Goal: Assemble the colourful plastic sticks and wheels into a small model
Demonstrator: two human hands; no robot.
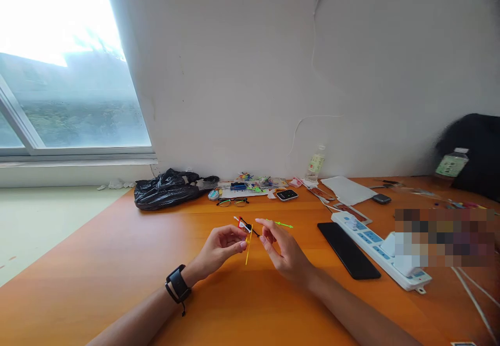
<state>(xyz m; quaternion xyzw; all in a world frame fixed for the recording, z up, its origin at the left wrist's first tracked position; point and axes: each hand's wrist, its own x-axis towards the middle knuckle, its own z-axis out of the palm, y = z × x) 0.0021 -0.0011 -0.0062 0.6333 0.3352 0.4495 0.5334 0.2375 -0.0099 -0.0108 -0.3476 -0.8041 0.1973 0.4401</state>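
Observation:
My left hand (224, 246), a black watch (178, 283) on its wrist, pinches a small plastic assembly (239, 222) between thumb and fingers above the table. The assembly has a red frame, a black round part, white and black thin rods, and a long thin yellow piece (249, 252). Close on its right is my right hand (283, 249), thumb and forefinger apart. Its thumb tip is beside the black rod's end; whether they touch I cannot tell. A thin green arrow-tipped piece (284, 224) shows just behind the right hand's fingers; how it is supported is unclear.
Eyeglasses (233, 202), a black bag (167, 189), small colourful parts (255, 187) and a black-faced white device (287, 195) lie along the back of the wooden table (128, 304). To the right are a black phone (347, 250), a power strip (375, 247) and a bottle (315, 163).

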